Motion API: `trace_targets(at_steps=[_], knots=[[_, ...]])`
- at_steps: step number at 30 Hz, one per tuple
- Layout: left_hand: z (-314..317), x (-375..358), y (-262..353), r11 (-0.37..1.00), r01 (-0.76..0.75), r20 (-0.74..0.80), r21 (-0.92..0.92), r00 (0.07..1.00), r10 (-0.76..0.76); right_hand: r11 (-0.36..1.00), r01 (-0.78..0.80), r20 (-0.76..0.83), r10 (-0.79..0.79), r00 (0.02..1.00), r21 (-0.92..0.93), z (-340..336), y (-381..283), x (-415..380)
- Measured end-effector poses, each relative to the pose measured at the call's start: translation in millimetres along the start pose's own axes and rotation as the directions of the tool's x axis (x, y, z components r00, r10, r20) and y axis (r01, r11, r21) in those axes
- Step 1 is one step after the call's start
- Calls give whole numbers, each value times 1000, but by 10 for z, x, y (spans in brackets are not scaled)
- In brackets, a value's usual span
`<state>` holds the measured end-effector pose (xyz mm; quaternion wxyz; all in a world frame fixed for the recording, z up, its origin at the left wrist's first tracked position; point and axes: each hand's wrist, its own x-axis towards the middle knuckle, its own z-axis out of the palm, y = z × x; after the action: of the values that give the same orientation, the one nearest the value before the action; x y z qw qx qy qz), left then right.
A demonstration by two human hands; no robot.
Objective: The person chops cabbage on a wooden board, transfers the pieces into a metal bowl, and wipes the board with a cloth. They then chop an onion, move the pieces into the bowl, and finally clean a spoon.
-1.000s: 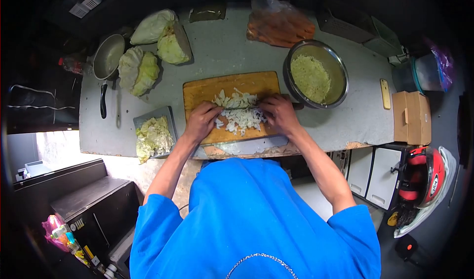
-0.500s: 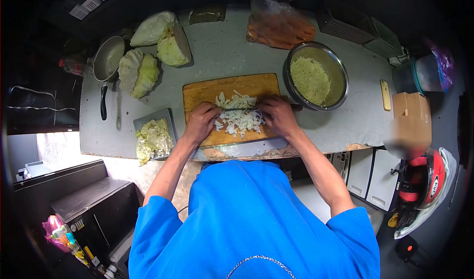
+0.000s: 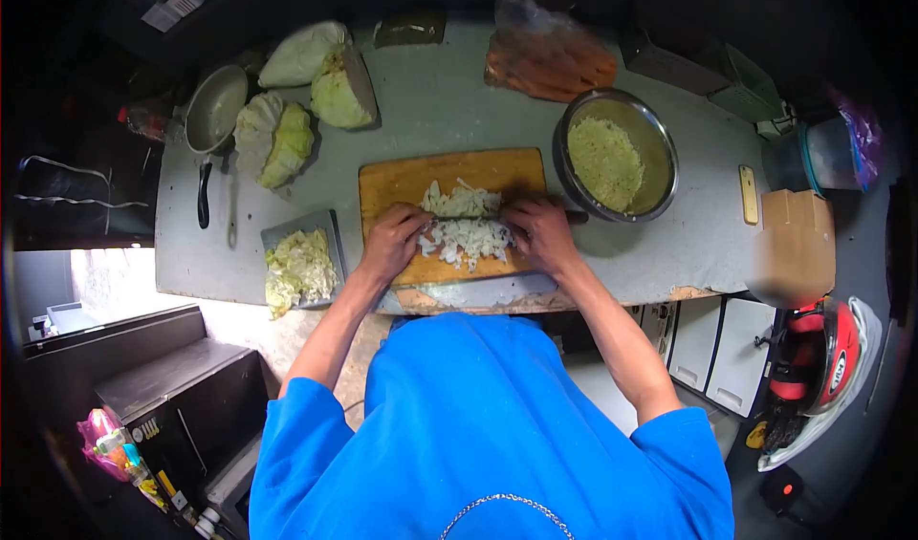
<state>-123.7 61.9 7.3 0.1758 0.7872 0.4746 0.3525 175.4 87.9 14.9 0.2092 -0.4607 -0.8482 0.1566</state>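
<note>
On a wooden cutting board (image 3: 382, 182) lies a heap of chopped cabbage (image 3: 466, 242). A knife (image 3: 469, 219) crosses the heap from side to side, its dark handle sticking out past my right hand (image 3: 540, 234). That hand is closed around the handle end. My left hand (image 3: 394, 240) pinches the other end of the blade at the heap's left side. Cabbage pieces lie both above and below the blade. To the right of the board stands a steel bowl (image 3: 660, 124) with finely chopped cabbage (image 3: 607, 162) in it.
Cabbage pieces (image 3: 344, 89) and a small pan (image 3: 216, 110) sit at the back left of the table (image 3: 430, 81). Cabbage scraps (image 3: 299, 270) lie on a grey tray at the left front. A bag of carrots (image 3: 550, 60) is at the back; a phone (image 3: 748, 194) is at right.
The whole view has shifted slightly. Both hands still hold the knife across the cabbage, with the blade at a slightly different angle.
</note>
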Motion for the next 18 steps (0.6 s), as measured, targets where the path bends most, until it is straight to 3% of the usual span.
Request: trace_targets(at_steps=[3,4,6,12,13,15,18], knots=[[-57,15,21,999,39,63,7,997,-39,998,-2,58,-2,998,70,52,122,-13],[-85,67,53,997,67,93,29,993,-69,1000,29,171,-31,985,10,35,173,-7],[-147,98,152,992,112,138,56,983,-119,990,-42,262,77,962,-136,-142,-14,-5],[-373,394,509,984,79,119,161,988,-99,970,-158,-76,174,982,183,-551,-268,-207],[-397,404,536,987,45,132,156,989,-66,969,-174,-103,194,976,177,-674,-313,-245],[-377,442,594,986,136,100,93,984,-145,904,-158,-134,227,965,397,-1036,-333,-294],[-267,568,734,993,107,81,55,990,-111,842,-129,-164,249,955,524,-1623,-154,-358]])
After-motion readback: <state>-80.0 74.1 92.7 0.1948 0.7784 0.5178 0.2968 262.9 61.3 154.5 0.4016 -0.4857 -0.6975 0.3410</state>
